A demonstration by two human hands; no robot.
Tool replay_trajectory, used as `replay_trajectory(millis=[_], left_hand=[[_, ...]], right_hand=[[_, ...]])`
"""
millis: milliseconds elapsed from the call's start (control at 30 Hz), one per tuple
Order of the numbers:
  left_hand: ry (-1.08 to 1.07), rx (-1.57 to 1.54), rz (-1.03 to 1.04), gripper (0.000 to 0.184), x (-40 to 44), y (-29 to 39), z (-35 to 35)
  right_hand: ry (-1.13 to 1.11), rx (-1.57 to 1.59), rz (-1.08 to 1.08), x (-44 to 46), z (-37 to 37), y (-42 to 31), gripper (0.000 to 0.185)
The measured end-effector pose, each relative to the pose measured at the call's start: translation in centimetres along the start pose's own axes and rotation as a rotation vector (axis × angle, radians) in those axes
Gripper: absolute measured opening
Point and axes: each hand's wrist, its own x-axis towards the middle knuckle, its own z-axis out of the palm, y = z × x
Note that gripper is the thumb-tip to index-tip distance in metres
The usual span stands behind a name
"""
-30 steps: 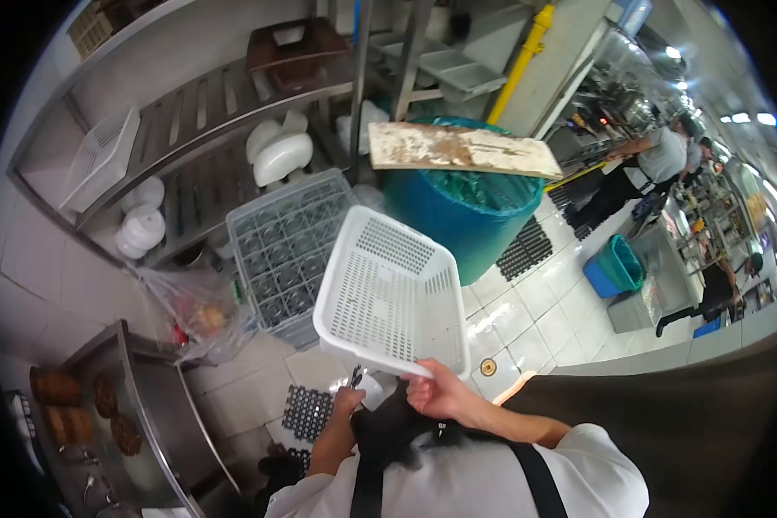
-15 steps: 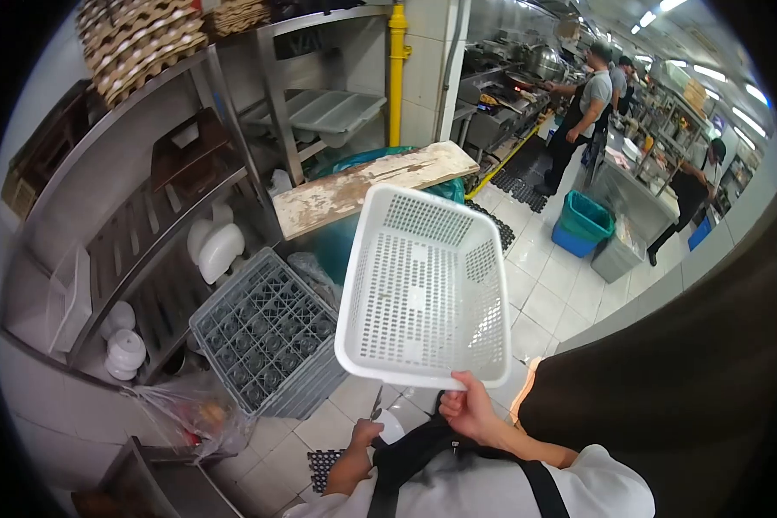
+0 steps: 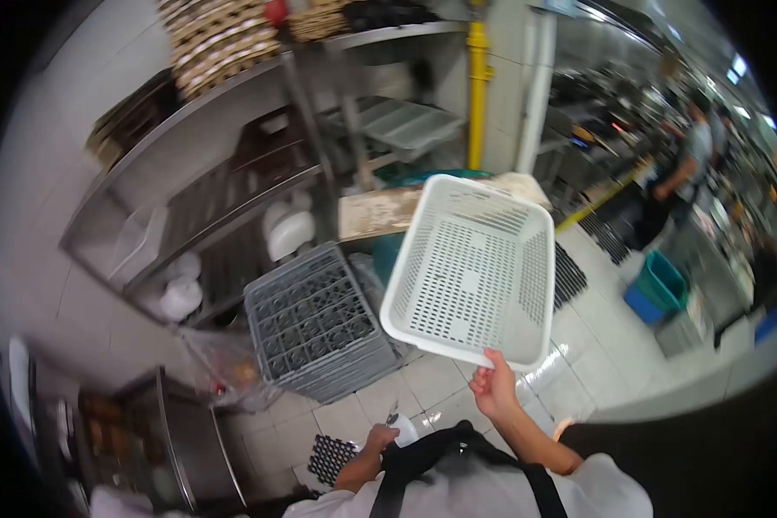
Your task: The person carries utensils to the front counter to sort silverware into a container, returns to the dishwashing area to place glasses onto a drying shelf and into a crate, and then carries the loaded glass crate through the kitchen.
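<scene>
A white perforated plastic basket (image 3: 473, 281) is held out in front of me, tilted, with its inside facing up and nothing in it. My right hand (image 3: 495, 390) is closed on its near rim, the thumb lying over the edge. Lower down, close to my body, my left hand (image 3: 376, 440) is closed around a white dish (image 3: 406, 429), partly hidden by the apron. A thin metal utensil (image 3: 394, 413) sticks up beside that hand; its kind is not clear.
Stacked grey glass racks (image 3: 315, 324) stand on the tiled floor, left of the basket. Metal shelves (image 3: 233, 186) carry white bowls and egg trays (image 3: 220, 43). A wooden board (image 3: 375, 214) lies behind the basket. Co-workers (image 3: 686, 164) stand by the stoves; a blue bin (image 3: 647, 302) is at right.
My view has turned left, so the shelves and racks shift rightward and a metal cabinet shows at lower left. The basket stays in my right hand, the dish in my left.
</scene>
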Motion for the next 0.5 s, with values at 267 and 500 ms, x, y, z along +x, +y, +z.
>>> replay_trajectory(millis=[267, 500], left_hand=[[-0.030, 0.049, 0.104, 0.052, -1.8, 2.9, -0.6], [0.294, 0.410, 0.703, 0.056, 3.5, -0.1, 0.0]], right_hand=[[-0.076, -0.232, 0.122, -1.9, -1.1, 2.9, 0.019], [-0.155, -0.416, 0.226, -2.5, 3.9, 7.6, 0.022]])
